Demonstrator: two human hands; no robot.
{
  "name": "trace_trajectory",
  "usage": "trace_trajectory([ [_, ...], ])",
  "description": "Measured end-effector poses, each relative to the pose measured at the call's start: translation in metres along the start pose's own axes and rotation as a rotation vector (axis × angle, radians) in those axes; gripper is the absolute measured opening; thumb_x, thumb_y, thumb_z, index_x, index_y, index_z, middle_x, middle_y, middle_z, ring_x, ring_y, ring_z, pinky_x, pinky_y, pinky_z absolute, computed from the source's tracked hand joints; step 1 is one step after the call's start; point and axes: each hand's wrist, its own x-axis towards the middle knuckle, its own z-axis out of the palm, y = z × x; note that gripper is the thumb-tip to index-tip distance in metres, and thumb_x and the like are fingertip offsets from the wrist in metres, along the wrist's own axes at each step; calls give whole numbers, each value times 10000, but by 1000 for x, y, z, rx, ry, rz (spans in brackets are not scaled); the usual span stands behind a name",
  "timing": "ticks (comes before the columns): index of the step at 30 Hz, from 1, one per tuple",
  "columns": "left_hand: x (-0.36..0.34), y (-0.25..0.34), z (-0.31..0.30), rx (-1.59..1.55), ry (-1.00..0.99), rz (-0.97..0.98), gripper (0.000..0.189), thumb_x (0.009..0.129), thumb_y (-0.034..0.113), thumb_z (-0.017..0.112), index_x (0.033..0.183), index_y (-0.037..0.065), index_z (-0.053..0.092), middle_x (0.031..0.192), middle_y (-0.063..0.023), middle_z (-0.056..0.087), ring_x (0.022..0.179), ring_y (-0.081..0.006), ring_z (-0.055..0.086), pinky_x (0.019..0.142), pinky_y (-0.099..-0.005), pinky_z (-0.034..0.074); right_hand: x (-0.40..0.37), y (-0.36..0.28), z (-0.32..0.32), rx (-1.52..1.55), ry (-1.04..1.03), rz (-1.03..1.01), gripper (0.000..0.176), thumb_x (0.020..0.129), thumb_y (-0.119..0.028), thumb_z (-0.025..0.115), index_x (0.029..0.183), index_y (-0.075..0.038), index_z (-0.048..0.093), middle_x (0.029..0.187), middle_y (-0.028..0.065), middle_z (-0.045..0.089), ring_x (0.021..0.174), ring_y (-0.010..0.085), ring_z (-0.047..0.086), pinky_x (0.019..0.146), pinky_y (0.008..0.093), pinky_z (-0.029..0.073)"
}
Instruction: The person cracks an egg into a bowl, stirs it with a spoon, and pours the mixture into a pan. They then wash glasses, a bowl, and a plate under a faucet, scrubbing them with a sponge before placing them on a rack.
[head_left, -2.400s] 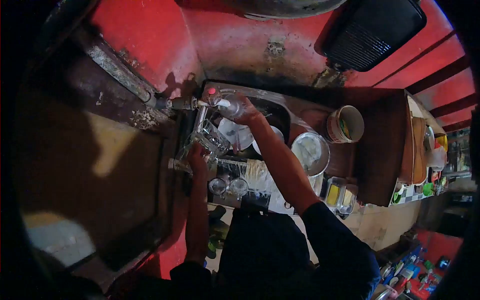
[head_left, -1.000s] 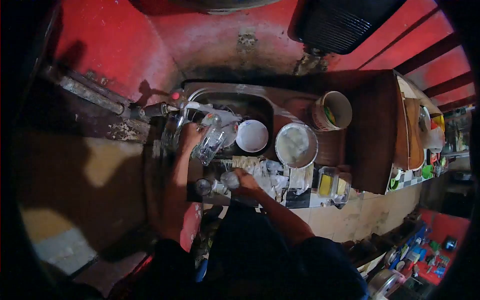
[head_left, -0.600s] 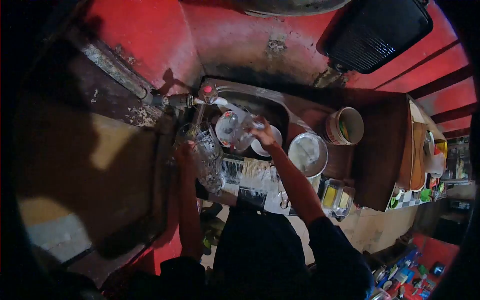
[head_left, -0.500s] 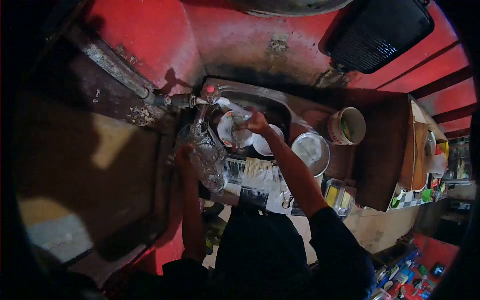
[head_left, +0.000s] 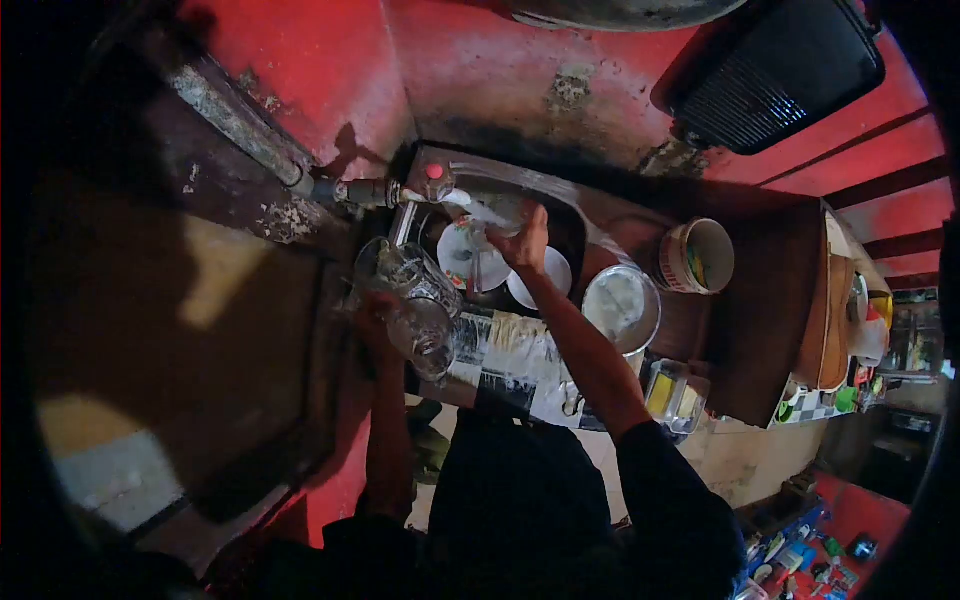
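My left hand is wrapped against a cluster of clear glasses at the sink's left front edge; its fingertips are partly hidden. Over the basin, my right hand has its thumb and fingers spread beside the running water. A clear, glassy shape lies near its thumb, too blurred to make out. The water comes from a tap with a red top. Below the right hand, a flower-patterned plate and a white bowl sit in the sink.
Right of the basin stand a metal pot with whitish contents and a white bucket. A clear container with a yellow item rests near the counter's front edge. A black tray hangs on the red wall.
My right hand has moved slightly right, and its fingers have spread upward. My left hand stays by the glasses, which have shifted slightly. The whole view has tilted a little.
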Motion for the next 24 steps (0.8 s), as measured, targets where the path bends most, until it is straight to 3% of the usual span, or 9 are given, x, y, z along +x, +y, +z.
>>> trace_trajectory([
  [4,-12,24,11,23,-42,-49,116,831,51,486,769,64,583,755,-30,589,741,-112,547,695,-255,441,-1,4,-4,-168,-361,-323,765,556,-216,796,1189,-33,406,1081,219,489,991,405,510,819,463,449],
  [6,-12,23,17,-84,-16,-103,125,835,75,477,776,64,586,768,-29,592,750,-116,547,706,-265,441,2,-12,-2,110,126,-40,739,521,-219,813,1133,-35,441,1009,200,524,976,390,516,827,439,448],
  [7,-10,23,17,-179,6,-158,138,840,100,469,783,65,589,781,-29,595,758,-119,548,717,-274,442,9,-15,-8,38,-18,-226,743,513,-206,820,1126,-33,437,994,201,523,962,395,521,817,440,450],
  [10,-16,26,17,-40,-8,-77,161,840,133,449,781,70,586,791,-27,592,772,-128,551,741,-283,440,14,-20,-15,-9,-288,-171,738,518,-194,815,1133,-34,439,1016,200,523,971,401,522,823,442,452],
  [12,-16,24,21,-155,17,-113,158,836,132,445,782,72,582,790,-27,587,772,-131,552,751,-281,436,19,-26,-12,100,-48,-25,726,523,-184,808,1132,-33,442,1030,194,522,972,401,522,809,447,452],
  [15,-17,22,20,-214,-6,-101,157,832,128,438,786,75,579,790,-31,583,777,-139,555,757,-277,435,26,-30,-14,-95,-428,-389,737,531,-208,800,1165,-64,454,1105,183,507,1046,387,502,866,453,440],
  [18,-21,23,28,-148,-11,-49,133,822,108,455,792,77,582,787,-33,582,782,-142,557,752,-276,440,24,-48,-13,183,-48,-71,751,529,-190,786,1176,-45,433,1110,185,506,1079,379,482,877,440,427],
  [21,-19,31,27,-57,9,4,81,796,72,508,800,72,588,790,-37,588,784,-143,561,751,-281,449,29,-51,-18,-29,-409,-403,759,541,-211,789,1170,-11,413,1093,189,504,1063,372,492,853,426,432],
  [24,-15,32,21,111,11,50,58,770,42,560,813,59,594,813,-49,605,788,-143,570,746,-289,460,22,-45,-9,347,-90,-216,763,546,-215,791,1178,-16,413,1100,195,503,1058,371,492,847,427,430],
])
